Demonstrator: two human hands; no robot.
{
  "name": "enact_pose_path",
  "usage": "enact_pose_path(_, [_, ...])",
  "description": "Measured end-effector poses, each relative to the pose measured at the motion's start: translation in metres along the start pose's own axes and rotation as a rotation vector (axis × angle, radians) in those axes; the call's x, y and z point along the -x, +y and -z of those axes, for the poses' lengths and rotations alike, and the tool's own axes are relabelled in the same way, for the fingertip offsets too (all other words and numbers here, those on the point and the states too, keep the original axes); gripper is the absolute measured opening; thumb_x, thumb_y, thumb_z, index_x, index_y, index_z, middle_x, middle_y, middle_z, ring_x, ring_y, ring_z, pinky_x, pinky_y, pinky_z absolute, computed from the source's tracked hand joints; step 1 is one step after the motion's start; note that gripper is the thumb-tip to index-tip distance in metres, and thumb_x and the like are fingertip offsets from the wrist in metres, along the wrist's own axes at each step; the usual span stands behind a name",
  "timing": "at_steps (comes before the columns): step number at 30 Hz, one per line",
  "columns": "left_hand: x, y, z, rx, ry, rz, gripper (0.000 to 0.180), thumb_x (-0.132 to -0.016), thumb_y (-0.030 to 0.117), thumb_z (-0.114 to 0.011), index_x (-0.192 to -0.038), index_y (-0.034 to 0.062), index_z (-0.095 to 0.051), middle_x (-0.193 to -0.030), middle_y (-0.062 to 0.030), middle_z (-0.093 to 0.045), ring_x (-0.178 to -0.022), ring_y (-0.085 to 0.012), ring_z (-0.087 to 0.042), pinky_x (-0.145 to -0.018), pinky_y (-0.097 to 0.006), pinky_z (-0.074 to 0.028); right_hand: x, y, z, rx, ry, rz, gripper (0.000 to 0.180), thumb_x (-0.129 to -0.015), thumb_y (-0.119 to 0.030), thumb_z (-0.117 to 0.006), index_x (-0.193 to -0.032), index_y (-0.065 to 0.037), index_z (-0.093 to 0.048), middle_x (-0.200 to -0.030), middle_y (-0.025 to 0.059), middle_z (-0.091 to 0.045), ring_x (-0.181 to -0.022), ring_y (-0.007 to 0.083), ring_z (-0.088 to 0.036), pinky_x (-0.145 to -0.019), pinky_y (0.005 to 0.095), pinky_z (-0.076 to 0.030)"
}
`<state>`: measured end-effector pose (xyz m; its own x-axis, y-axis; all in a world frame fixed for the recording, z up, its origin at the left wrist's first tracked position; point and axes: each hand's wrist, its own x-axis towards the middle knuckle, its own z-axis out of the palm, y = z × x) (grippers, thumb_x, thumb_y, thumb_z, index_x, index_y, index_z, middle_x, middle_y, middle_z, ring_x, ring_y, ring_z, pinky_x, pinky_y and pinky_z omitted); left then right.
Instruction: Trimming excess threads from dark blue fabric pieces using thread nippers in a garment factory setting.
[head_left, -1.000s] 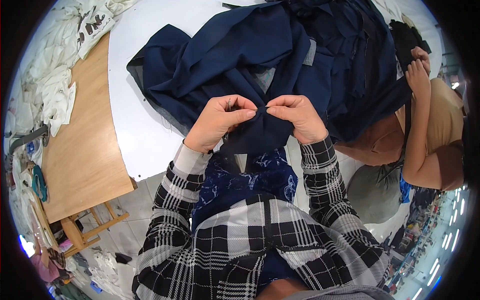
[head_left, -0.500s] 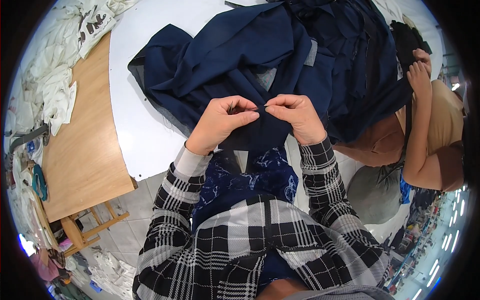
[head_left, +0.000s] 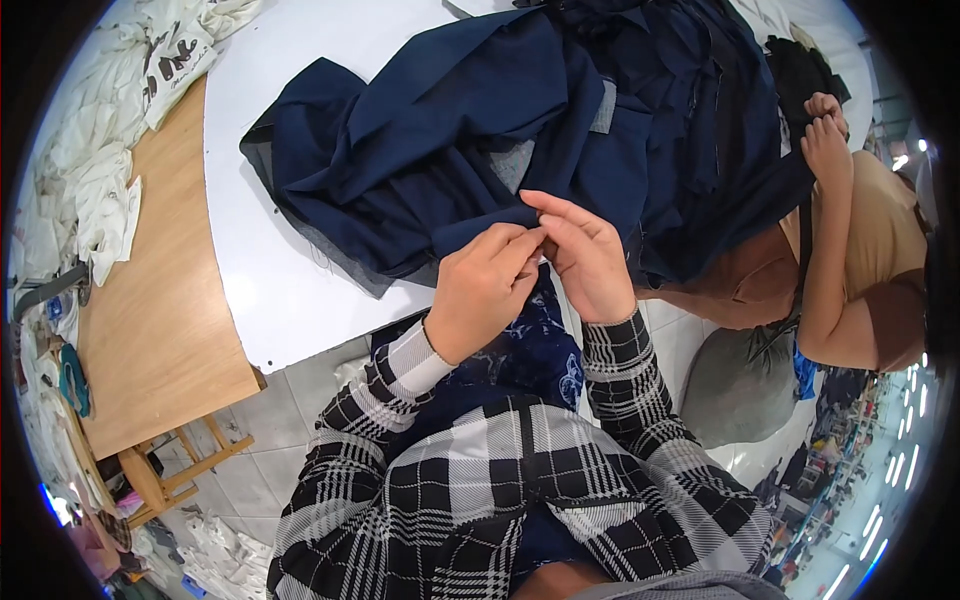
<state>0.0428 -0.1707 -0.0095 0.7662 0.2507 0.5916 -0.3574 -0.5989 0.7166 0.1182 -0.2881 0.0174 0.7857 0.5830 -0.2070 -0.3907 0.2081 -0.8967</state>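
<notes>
Head view: at the left, white garments (head_left: pixel 115 210) lie heaped along the outer side of a wooden tabletop (head_left: pixel 160 300), which adjoins the white desk (head_left: pixel 250 280). Rumpled navy cloth (head_left: pixel 460 85) lies on that desk, to the right of its near left corner and up to its near edge. A narrow fold (head_left: pixel 470 230) of it, long axis running roughly left to right, sits just beyond the left hand (head_left: pixel 487 292), which is nearer its middle; the right hand (head_left: pixel 592 262) reaches its right end. Both hands touch there; whether either grip is clamped on cloth, I cannot tell, as the fingers cover the spot. Further right, a navy pile (head_left: pixel 690 150) crowds that side, and beyond it are a co-worker's hands (head_left: pixel 827 155).
</notes>
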Motion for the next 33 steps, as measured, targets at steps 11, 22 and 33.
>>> enact_pose_path(11, [-0.042, -0.026, 0.048, 0.993, -0.487, 0.771, 0.034, -0.083, 0.010, -0.062, -0.115, 0.0009, -0.055, -0.094, -0.0008, -0.060, -0.059, 0.0003, -0.043, -0.048, -0.014, -0.032, -0.006, -0.024, 0.008, 0.278, -0.148, 0.009, 0.043, -0.080, 0.006, -0.058, -0.122, 0.001, -0.049, -0.091, 0.0046, -0.060, -0.083, 0.0060, -0.055, -0.075, 0.0163, -0.043])
enact_pose_path(22, [-0.018, -0.036, 0.026, 1.066, -0.365, 0.971, 0.014, -0.080, 0.013, -0.068, -0.087, 0.0035, -0.060, -0.066, 0.0053, -0.052, -0.049, -0.0006, -0.040, -0.043, -0.016, -0.027, -0.002, -0.024, 0.002, 0.263, -0.077, -0.005, 0.061, -0.075, 0.010, -0.062, -0.131, -0.001, -0.039, -0.087, 0.0063, -0.062, -0.080, 0.0084, -0.058, -0.076, 0.0182, -0.044])
enact_pose_path(33, [-0.009, -0.038, 0.023, 1.150, -0.255, 1.067, 0.011, -0.084, 0.015, -0.064, -0.085, 0.0043, -0.061, -0.061, 0.0057, -0.049, -0.046, -0.0015, -0.038, -0.042, -0.016, -0.024, -0.006, -0.013, 0.015, 0.116, -0.035, -0.052, 0.056, -0.078, 0.009, -0.060, -0.130, 0.002, -0.039, -0.089, 0.0094, -0.064, -0.085, 0.0115, -0.060, -0.079, 0.0199, -0.046])
